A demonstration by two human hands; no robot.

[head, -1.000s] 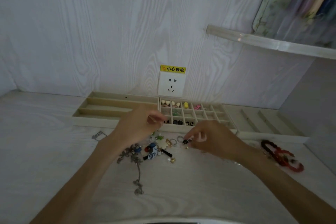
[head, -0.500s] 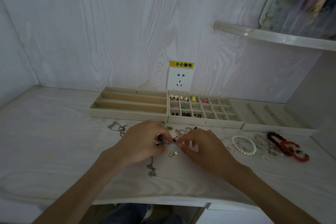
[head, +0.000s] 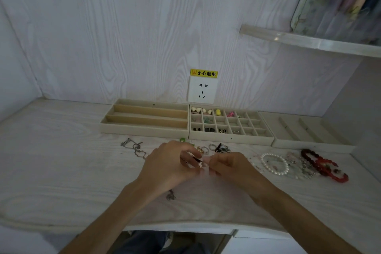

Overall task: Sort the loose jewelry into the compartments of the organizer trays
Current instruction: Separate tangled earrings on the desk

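A small dark-and-white jewelry piece (head: 195, 160) is being pinched between the curled fingers of the left hand (head: 171, 163) and the right hand (head: 228, 166), just above the desk (head: 61, 171). It's being held in front of the grid tray (head: 231, 138), near the pearl bracelet (head: 274, 164). What kind of piece can't really be told.

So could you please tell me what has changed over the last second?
The left hand came back from the grid tray to meet the right hand; both now pinch a small dark piece together. The trays, pearl bracelet and red bracelet stayed put.
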